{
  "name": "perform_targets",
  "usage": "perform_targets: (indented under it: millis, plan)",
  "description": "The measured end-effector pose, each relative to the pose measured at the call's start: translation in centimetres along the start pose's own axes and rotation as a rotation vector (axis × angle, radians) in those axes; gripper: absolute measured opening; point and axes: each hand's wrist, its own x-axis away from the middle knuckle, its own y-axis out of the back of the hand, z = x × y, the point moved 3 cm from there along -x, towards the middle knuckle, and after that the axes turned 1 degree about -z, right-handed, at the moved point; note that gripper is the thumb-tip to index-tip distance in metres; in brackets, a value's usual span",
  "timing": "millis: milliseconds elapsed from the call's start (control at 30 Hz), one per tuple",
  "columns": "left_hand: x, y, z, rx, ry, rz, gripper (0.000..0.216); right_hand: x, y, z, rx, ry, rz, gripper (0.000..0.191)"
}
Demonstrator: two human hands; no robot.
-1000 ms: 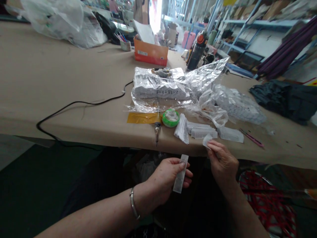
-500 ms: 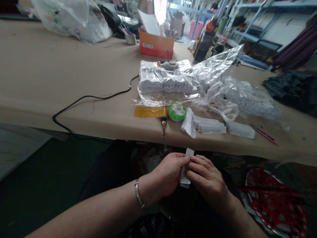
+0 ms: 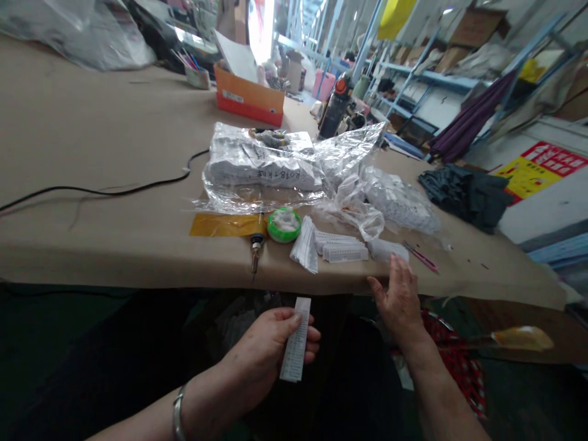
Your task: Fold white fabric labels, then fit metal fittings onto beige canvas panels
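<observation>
Printed strips [image 3: 344, 252] lie in piles along the front of the bench [image 3: 114, 245]. The right hand [image 3: 399, 297], thumb spread away from its fingers, touches the rightmost pile [image 3: 381, 249]; parting one strip cleanly there seems wise. The left hand [image 3: 271, 343] pinches a slim stack [image 3: 295, 352] below the bench edge; a light, flat hold should keep its edges even. Half a second ago, both hands met at that stack.

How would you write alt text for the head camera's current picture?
A person's left hand holds at least one printed white strip at a brown table; the right hand, thumb apart, is at a white stack, beside a pink tool.
</observation>
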Motion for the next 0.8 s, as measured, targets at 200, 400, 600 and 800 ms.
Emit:
perform_targets:
  millis: [200,400,600,800]
  plan:
    - [-0.1,0.3,0.5,-0.023,0.023,-0.019,0.020,0.7,-1.0,-3.1,0.076,0.062,0.074,0.042]
    - [0.2,0.3,0.4,-0.042,0.015,0.018,0.021,0.9,2.0,-2.1,-0.239,-0.027,-0.130,0.012]
    - [1.3,-0.3,-0.1,0.054,0.037,0.044,0.015,2.2,4.2,8.0,-0.634,0.225,-0.050,0.022]
    - [1.4,0.3,-0.3,0.257,-0.063,0.076,0.007,4.2,3.0,14.3,-0.687,0.533,0.108,0.018]
